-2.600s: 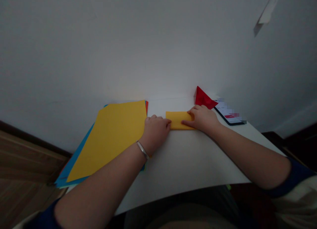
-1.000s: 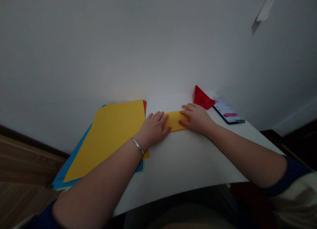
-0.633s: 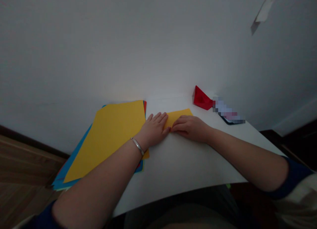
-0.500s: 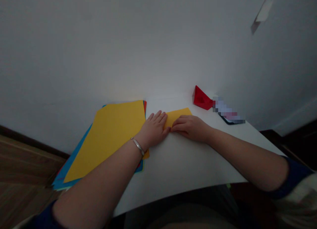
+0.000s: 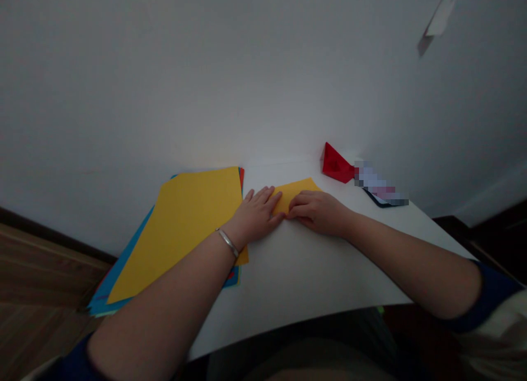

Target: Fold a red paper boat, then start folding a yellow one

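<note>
A folded piece of yellow paper [image 5: 297,188] lies on the white table, partly covered by both hands. My left hand [image 5: 257,213] rests flat on its left part, fingers spread and thumb pointing toward the near edge. At that near edge, the bent fingers of my right hand [image 5: 315,212] pinch the paper close to my left thumb. A silver bangle [image 5: 227,242] circles my left wrist.
Left of my hands lies a stack of coloured sheets, with a large yellow sheet [image 5: 185,216] on top and blue ones [image 5: 123,271] beneath. A red folded-paper shape [image 5: 335,164] sits at the back right, beside a blurred flat object [image 5: 381,186]. A wall [image 5: 263,79] borders the white table [image 5: 296,276].
My right fingers have shifted slightly right along the near edge of the yellow paper. The fingers of my left hand are a little more spread.
</note>
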The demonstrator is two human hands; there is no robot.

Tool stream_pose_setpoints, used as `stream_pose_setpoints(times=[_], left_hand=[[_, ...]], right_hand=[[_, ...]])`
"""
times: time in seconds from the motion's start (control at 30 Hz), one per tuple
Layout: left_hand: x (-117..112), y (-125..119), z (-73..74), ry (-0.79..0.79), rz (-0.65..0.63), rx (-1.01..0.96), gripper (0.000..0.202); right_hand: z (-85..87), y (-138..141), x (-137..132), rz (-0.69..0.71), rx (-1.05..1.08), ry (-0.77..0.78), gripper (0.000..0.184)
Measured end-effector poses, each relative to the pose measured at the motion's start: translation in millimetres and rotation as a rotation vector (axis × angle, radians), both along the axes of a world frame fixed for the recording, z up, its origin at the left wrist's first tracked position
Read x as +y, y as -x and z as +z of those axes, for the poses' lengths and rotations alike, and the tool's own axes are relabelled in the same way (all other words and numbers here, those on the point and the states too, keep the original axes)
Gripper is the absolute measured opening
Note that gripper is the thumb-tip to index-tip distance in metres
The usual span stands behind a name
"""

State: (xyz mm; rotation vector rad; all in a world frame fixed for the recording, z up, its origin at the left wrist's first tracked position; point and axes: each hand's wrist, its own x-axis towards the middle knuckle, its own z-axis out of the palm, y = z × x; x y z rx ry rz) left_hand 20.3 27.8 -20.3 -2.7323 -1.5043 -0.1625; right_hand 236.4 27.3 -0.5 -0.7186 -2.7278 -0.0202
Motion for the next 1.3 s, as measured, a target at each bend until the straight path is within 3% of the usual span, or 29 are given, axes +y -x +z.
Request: stream_pose_setpoints(times=[0.43, 1.03, 1.3], left_hand=[[4, 4, 1.8, 0.038, -0.005, 0.04, 0.065], [4, 15, 5.6, 0.095, -0.02, 0.105, 0.058], [5, 17, 5.4, 0.111, 0.008, 0.145, 0.065]], right_hand=[[7.1, -7, 1, -0.061, -0.078, -0.019, 0.021], [31.2, -25, -2, -0.453, -0.345, 0.126, 0.014], [34.4, -26, -6, -0.706, -0.506, 0.056, 0.024]])
